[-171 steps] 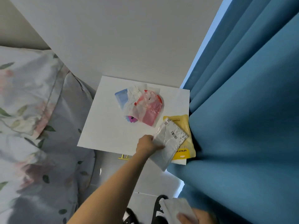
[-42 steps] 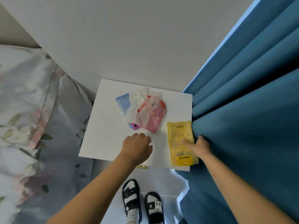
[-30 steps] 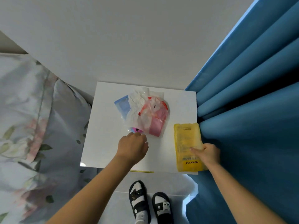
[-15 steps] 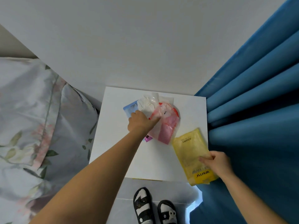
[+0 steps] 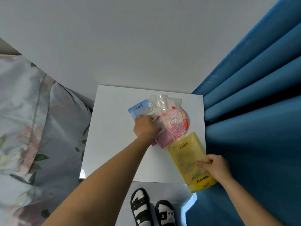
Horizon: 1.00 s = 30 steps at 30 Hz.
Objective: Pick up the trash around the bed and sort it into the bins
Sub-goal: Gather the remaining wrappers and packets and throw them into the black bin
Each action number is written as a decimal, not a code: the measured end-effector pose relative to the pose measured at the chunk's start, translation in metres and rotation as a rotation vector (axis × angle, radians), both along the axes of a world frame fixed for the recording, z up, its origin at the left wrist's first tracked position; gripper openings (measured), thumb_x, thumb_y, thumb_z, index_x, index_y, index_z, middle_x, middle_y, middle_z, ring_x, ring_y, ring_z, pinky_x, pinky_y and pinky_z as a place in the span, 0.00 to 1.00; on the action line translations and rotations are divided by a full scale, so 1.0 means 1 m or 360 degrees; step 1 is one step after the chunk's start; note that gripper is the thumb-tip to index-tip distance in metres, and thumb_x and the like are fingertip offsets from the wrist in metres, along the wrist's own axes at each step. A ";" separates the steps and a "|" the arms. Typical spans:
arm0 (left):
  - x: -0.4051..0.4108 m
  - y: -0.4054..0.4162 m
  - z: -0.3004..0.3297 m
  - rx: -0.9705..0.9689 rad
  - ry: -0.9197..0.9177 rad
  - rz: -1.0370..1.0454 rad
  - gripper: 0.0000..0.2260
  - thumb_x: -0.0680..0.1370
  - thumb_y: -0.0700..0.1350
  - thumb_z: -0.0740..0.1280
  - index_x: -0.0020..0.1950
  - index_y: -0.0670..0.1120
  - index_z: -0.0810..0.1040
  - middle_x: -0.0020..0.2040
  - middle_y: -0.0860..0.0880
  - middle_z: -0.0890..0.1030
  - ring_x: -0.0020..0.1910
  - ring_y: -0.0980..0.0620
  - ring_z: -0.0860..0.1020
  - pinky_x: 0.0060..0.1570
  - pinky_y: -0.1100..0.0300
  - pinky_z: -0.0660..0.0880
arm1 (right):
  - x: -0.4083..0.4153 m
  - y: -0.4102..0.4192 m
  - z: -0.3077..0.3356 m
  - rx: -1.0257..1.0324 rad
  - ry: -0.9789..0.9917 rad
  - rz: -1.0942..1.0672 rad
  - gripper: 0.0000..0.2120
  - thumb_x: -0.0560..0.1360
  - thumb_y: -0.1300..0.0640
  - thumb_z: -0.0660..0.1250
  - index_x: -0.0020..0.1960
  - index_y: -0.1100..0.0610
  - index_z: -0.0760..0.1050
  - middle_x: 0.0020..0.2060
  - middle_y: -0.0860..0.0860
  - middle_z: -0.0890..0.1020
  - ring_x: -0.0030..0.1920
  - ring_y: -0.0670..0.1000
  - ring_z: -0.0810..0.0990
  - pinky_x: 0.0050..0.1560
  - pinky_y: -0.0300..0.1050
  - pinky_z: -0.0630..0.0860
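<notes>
On the white nightstand (image 5: 114, 144) lies a pile of plastic wrappers: a blue packet (image 5: 138, 109), crumpled clear plastic (image 5: 160, 101) and a pink and red bag (image 5: 173, 128). My left hand (image 5: 145, 127) rests on the pile's left side, fingers curled onto the clear plastic. A purple scrap (image 5: 153, 143) peeks out below the pile. My right hand (image 5: 213, 166) pinches the right edge of a yellow pouch (image 5: 187, 157), which overhangs the nightstand's front right corner.
A blue curtain (image 5: 252, 111) hangs against the nightstand's right side. A floral pillow and bedding (image 5: 32, 128) lie to the left. A white wall (image 5: 130, 46) stands behind. My sandalled feet (image 5: 151, 209) are on the floor below.
My left hand moved from the nightstand's front up onto the wrapper pile and closed on it. My right hand took hold of the yellow pouch and drew it toward the front right corner.
</notes>
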State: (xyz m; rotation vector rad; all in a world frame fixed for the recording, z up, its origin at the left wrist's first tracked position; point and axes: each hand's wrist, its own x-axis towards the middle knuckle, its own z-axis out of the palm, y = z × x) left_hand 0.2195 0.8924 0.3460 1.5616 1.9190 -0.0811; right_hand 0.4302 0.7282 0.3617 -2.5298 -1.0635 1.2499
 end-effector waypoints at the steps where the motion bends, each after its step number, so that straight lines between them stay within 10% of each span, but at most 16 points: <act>1: 0.002 -0.002 -0.002 0.0076 0.0113 -0.0026 0.17 0.72 0.59 0.66 0.52 0.49 0.81 0.61 0.45 0.74 0.59 0.45 0.72 0.54 0.53 0.74 | 0.000 0.000 -0.001 -0.0010 0.0010 -0.0005 0.09 0.66 0.58 0.78 0.38 0.63 0.81 0.34 0.56 0.84 0.36 0.56 0.81 0.34 0.42 0.73; 5: 0.009 -0.009 0.002 0.0131 0.0236 0.0246 0.19 0.71 0.58 0.69 0.56 0.49 0.79 0.70 0.44 0.61 0.62 0.42 0.65 0.60 0.54 0.68 | -0.001 0.002 0.001 -0.0048 0.0032 -0.0001 0.09 0.66 0.58 0.78 0.35 0.60 0.78 0.31 0.53 0.81 0.32 0.51 0.78 0.30 0.39 0.70; 8: 0.012 -0.004 0.004 0.0034 0.0234 0.0327 0.38 0.66 0.57 0.74 0.69 0.45 0.62 0.70 0.41 0.61 0.63 0.42 0.66 0.63 0.56 0.67 | -0.003 0.003 0.002 -0.0068 0.0030 0.0014 0.11 0.65 0.57 0.78 0.32 0.58 0.76 0.30 0.52 0.81 0.31 0.50 0.78 0.29 0.39 0.69; 14: 0.010 0.000 0.006 -0.0066 -0.0362 0.0814 0.58 0.62 0.51 0.80 0.77 0.49 0.41 0.66 0.42 0.60 0.60 0.42 0.73 0.58 0.51 0.75 | -0.007 0.008 0.007 -0.0095 0.0050 0.0044 0.13 0.66 0.58 0.78 0.30 0.53 0.74 0.28 0.48 0.79 0.29 0.47 0.77 0.27 0.37 0.67; 20: 0.011 -0.019 0.001 -0.0088 -0.0562 0.0919 0.37 0.68 0.50 0.76 0.71 0.47 0.61 0.57 0.44 0.78 0.55 0.40 0.79 0.50 0.47 0.80 | -0.006 0.009 0.008 -0.0109 0.0053 0.0068 0.11 0.65 0.58 0.78 0.32 0.53 0.76 0.30 0.49 0.81 0.32 0.49 0.80 0.29 0.39 0.70; 25: 0.015 -0.024 0.001 0.0106 0.0075 0.0570 0.19 0.70 0.58 0.70 0.52 0.45 0.79 0.63 0.43 0.70 0.63 0.43 0.66 0.59 0.52 0.69 | -0.006 0.006 0.007 -0.0109 0.0056 0.0103 0.11 0.66 0.57 0.78 0.32 0.53 0.76 0.31 0.49 0.81 0.32 0.49 0.80 0.29 0.38 0.71; 30: 0.021 -0.017 0.007 0.0013 -0.0007 0.0671 0.16 0.72 0.57 0.69 0.50 0.46 0.80 0.68 0.41 0.63 0.63 0.41 0.65 0.60 0.57 0.68 | -0.005 0.006 0.007 -0.0101 0.0056 0.0108 0.12 0.66 0.57 0.78 0.31 0.53 0.75 0.30 0.49 0.80 0.32 0.48 0.79 0.29 0.38 0.70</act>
